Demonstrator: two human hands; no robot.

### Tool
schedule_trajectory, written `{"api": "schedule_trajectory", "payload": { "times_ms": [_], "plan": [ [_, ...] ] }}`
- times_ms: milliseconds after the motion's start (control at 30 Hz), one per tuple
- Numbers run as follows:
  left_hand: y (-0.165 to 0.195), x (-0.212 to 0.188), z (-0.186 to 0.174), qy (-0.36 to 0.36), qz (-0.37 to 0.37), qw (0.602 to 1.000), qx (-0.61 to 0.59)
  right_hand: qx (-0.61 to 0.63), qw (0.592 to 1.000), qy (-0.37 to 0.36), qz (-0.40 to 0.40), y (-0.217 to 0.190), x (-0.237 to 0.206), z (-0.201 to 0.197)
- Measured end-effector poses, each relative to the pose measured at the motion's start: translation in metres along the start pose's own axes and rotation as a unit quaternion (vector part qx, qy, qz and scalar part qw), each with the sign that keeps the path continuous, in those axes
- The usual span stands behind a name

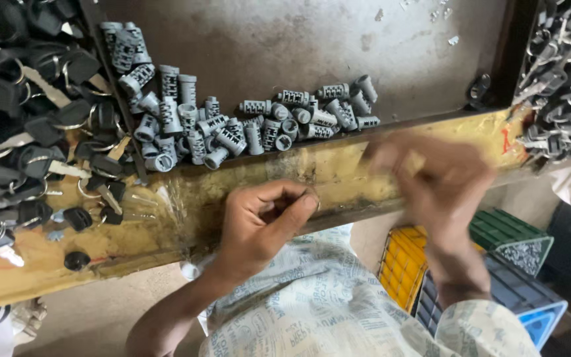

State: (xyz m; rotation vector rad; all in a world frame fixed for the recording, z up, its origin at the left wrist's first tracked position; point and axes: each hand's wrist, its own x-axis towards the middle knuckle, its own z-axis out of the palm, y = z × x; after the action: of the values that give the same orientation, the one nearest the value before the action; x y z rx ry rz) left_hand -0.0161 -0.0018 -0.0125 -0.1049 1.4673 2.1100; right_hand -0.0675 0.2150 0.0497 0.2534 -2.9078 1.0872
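A lock-assembly workshop is showing here: grey lock cylinders (246, 122) are heaping centre-frame, black-headed keys (31, 132) piling upper left on a worn tabletop (246, 178).

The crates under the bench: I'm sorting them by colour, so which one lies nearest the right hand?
The yellow crate. It sits directly beside the blurred right hand and its wrist, left of the blue crate; the green crate lies off to the hand's other side.

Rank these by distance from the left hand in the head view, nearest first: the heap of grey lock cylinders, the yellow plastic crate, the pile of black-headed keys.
From the left hand:
1. Heap of grey lock cylinders, just above it in the metal tray.
2. Yellow plastic crate, lower right, below the bench.
3. Pile of black-headed keys, far left on the bench.
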Motion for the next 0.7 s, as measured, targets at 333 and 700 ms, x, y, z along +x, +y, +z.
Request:
{"api": "schedule_trajectory", "payload": {
  "times_ms": [333, 700],
  "plan": [
    [-0.022, -0.007, 0.011, 0.064, 0.033, 0.997, -0.027, -0.119, 0.992, -0.039, 0.027, 0.034, 0.027, -0.005],
    [0.008, 0.018, 0.006, -0.086, 0.002, 0.977, -0.193, 0.084, 0.995, -0.029, 0.039, -0.019, -0.029, -0.008]
  ]
}}
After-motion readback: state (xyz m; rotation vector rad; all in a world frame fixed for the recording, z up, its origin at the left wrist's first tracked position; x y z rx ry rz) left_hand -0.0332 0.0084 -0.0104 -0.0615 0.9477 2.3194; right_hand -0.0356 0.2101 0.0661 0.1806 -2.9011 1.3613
